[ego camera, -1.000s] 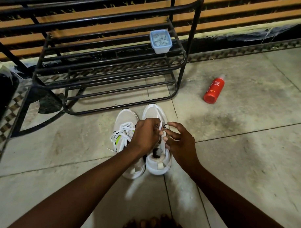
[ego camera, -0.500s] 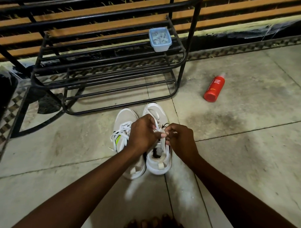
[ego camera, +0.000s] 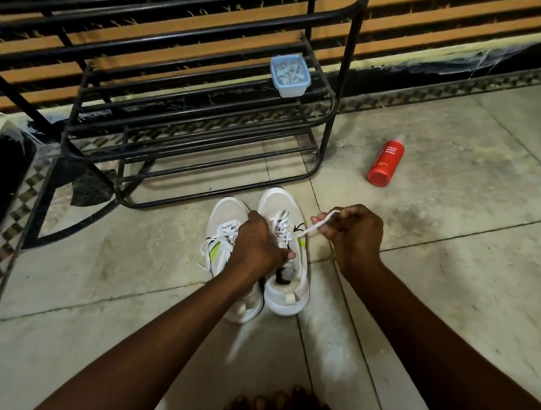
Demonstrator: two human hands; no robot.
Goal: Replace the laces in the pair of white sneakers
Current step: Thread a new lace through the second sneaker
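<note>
Right hand (ego camera: 355, 235) is pinching the flat white lace (ego camera: 319, 225); left hand (ego camera: 255, 247) is clutching the white mesh sneaker (ego camera: 286, 300), hiding its tongue.

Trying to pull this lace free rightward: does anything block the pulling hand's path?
Nothing visible does. The right hand pinches the lace over bare floor; the red bottle lies farther back, apart.

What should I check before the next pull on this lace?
1. Right hand grips the lace: ok.
2. Left hand holds the right sneaker down: ok.
3. Lace free of snags at the shoe: cannot tell, the left hand covers part.
4. Left sneaker laces clear of the pull: ok, they lie on the far side of the left hand.
5. Red bottle out of the way: ok, apart on the floor.
</note>
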